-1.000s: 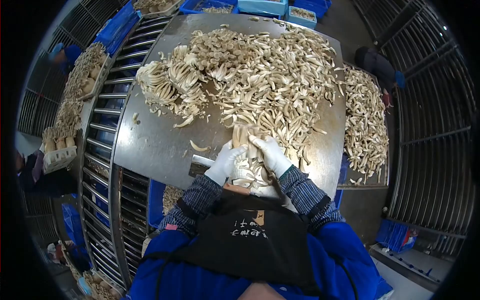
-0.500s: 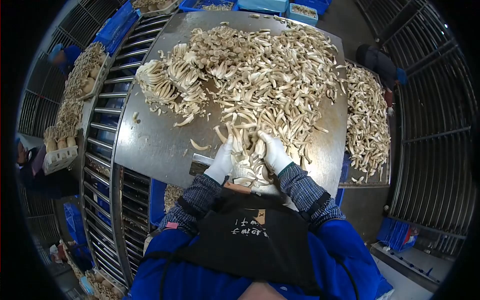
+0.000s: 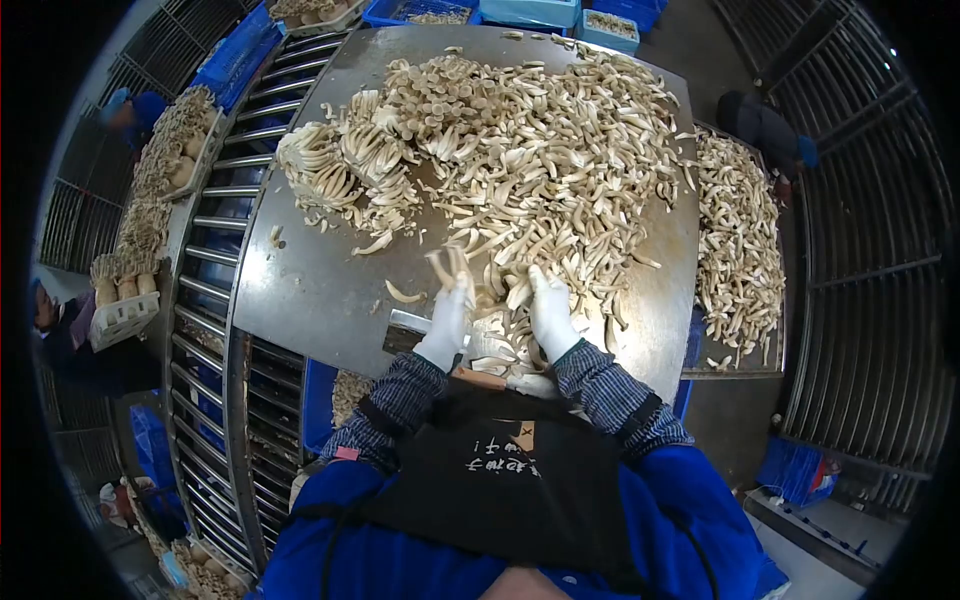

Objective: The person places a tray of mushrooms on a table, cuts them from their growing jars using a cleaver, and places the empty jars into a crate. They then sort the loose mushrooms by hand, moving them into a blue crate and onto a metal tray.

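Note:
My left hand (image 3: 449,316), in a white glove, is closed around a few pale mushrooms (image 3: 447,266) at the near part of the metal table (image 3: 330,300). To its right, my right hand (image 3: 552,312), also gloved, has its fingers closed on a mushroom piece (image 3: 518,289). Loose pieces lie between and below the hands. Beyond them spreads a large heap of separated mushrooms (image 3: 560,160), with uncut clusters (image 3: 325,170) at its left. A flat metal piece (image 3: 405,331) lies beside my left wrist.
A roller conveyor (image 3: 215,220) runs along the left. Crates of mushrooms (image 3: 125,310) stand beyond it, near a person (image 3: 75,335). At right is a second mushroom-covered table (image 3: 735,245), with another person (image 3: 760,130) behind. Blue crates (image 3: 420,12) stand at the far edge.
My left hand has lifted slightly, and the mushrooms in it are tilted and blurred. My right hand has turned a little more upright. Fewer pieces bridge the space between the hands.

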Tool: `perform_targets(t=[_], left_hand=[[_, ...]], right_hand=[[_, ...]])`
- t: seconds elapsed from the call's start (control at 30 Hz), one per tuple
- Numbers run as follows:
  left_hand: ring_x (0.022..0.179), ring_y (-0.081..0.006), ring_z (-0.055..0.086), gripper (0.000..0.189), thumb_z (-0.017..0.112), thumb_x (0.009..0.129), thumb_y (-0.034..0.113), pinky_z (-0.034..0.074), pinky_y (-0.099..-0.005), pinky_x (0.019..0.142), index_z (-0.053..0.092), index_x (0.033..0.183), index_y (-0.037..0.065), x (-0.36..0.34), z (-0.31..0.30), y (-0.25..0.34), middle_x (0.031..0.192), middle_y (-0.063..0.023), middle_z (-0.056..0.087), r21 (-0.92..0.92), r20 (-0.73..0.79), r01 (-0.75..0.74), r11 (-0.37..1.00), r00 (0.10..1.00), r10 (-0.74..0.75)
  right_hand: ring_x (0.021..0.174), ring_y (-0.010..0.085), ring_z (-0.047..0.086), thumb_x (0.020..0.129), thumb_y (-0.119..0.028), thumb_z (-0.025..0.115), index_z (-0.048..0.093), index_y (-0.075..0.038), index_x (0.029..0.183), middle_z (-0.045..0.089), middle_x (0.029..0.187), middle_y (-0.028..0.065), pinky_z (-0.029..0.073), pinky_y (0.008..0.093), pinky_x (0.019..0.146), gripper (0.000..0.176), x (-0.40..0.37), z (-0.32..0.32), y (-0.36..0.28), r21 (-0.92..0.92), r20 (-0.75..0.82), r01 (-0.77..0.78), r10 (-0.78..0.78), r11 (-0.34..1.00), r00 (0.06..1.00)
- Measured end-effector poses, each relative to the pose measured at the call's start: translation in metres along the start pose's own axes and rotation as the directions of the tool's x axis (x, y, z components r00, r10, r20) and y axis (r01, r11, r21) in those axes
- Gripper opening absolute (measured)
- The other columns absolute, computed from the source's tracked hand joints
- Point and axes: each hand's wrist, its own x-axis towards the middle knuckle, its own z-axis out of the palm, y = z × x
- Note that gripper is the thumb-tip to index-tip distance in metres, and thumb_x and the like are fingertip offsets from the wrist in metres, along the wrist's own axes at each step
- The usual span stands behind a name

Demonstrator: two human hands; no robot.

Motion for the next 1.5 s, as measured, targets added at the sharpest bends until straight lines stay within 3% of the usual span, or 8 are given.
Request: perform_targets(t=[0.2, 0.4, 0.63, 0.7, 0.8, 1.1, 1.17, 1.5], left_hand=[[0.1, -0.0126, 0.064, 0.047, 0.07, 0.086, 0.007, 0.051, -0.0269, 0.085, 0.054, 0.13, 0.002, -0.015, 0.026, 0.003, 0.114, -0.0042, 0.066, 0.077, 0.198, -0.126, 0.989, 0.974, 0.109], [0.097, -0.0154, 0.066, 0.042, 0.069, 0.086, -0.004, 0.054, -0.0308, 0.087, 0.057, 0.125, 0.002, -0.021, 0.029, 0.02, 0.107, -0.0058, 0.068, -0.123, -0.038, -0.099, 0.988, 0.995, 0.095], [0.107, -0.0208, 0.063, 0.06, 0.076, 0.084, 0.015, 0.051, -0.0349, 0.093, 0.052, 0.136, -0.004, -0.012, 0.022, 0.004, 0.117, -0.0139, 0.066, 0.509, 0.182, -0.214, 0.834, 0.973, 0.139], [0.095, -0.0157, 0.064, 0.036, 0.071, 0.088, 0.012, 0.054, -0.0316, 0.084, 0.063, 0.121, -0.002, -0.007, 0.023, -0.002, 0.104, -0.0082, 0.069, 0.341, 0.146, -0.203, 0.918, 0.976, 0.161], [0.086, -0.0139, 0.065, 0.021, 0.062, 0.098, 0.021, 0.055, -0.0313, 0.074, 0.062, 0.111, 0.004, -0.009, 0.014, -0.003, 0.1, -0.0061, 0.067, 0.143, -0.066, -0.044, 0.989, 0.996, 0.054], [0.081, -0.0127, 0.064, 0.03, 0.059, 0.101, 0.027, 0.051, -0.0292, 0.074, 0.069, 0.107, 0.0, -0.022, 0.018, 0.028, 0.093, -0.0059, 0.07, 0.48, 0.15, -0.11, 0.871, 0.988, 0.042], [0.08, -0.0118, 0.064, 0.031, 0.061, 0.1, 0.027, 0.051, -0.0293, 0.071, 0.07, 0.107, -0.002, -0.007, 0.006, 0.022, 0.088, -0.0055, 0.07, 0.403, 0.083, -0.133, 0.905, 0.991, 0.109], [0.085, -0.0077, 0.057, 0.019, 0.066, 0.093, 0.01, 0.049, -0.0258, 0.074, 0.064, 0.109, 0.0, 0.021, 0.019, 0.014, 0.096, -0.0005, 0.066, 0.544, 0.259, -0.132, 0.829, 0.966, -0.016]], right_hand=[[0.075, 0.0113, 0.064, 0.105, -0.025, 0.055, 0.066, -0.001, 0.119, 0.072, 0.101, 0.0054, 0.051, 0.0234, 0.072, 0.03, 0.002, 0.005, 0.025, -0.064, 0.075, -0.054, 0.059, 0.996, 0.995], [0.043, 0.0135, 0.05, 0.1, -0.025, 0.062, 0.068, -0.001, 0.104, 0.057, 0.056, 0.0032, 0.048, 0.0239, 0.06, 0.025, -0.006, -0.004, 0.0, 0.097, -0.044, -0.098, 0.103, 0.99, 0.994], [0.092, 0.0208, 0.066, 0.095, -0.024, 0.064, 0.063, 0.003, 0.124, 0.07, 0.106, 0.0161, 0.055, 0.0348, 0.079, 0.04, -0.031, 0.014, -0.02, -0.277, 0.069, -0.142, 0.167, 0.95, 0.984], [0.085, 0.02, 0.065, 0.095, -0.026, 0.065, 0.067, 0.003, 0.118, 0.071, 0.104, 0.0157, 0.053, 0.0364, 0.073, 0.037, -0.018, 0.001, 0.015, -0.555, 0.17, 0.36, -0.322, 0.749, 0.931], [0.076, 0.0144, 0.064, 0.096, -0.02, 0.066, 0.068, -0.002, 0.112, 0.071, 0.087, 0.006, 0.051, 0.0312, 0.067, 0.024, -0.014, 0.008, 0.005, -0.195, -0.156, -0.244, 0.216, 0.95, 0.964], [0.065, 0.0152, 0.065, 0.098, -0.026, 0.063, 0.067, 0.0, 0.112, 0.071, 0.086, 0.0098, 0.054, 0.0289, 0.059, 0.03, -0.006, -0.014, 0.019, -0.215, 0.132, 0.217, -0.192, 0.952, 0.973], [0.087, 0.0125, 0.066, 0.097, -0.026, 0.066, 0.066, 0.0, 0.116, 0.071, 0.098, 0.0105, 0.054, 0.0287, 0.071, 0.032, 0.005, -0.036, 0.026, 0.051, 0.036, -0.266, 0.265, 0.963, 0.964], [0.093, 0.0174, 0.067, 0.091, -0.014, 0.069, 0.06, 0.005, 0.13, 0.068, 0.114, 0.0069, 0.054, 0.029, 0.082, 0.044, 0.023, -0.02, -0.006, 0.149, 0.153, -0.258, 0.235, 0.955, 0.96]])
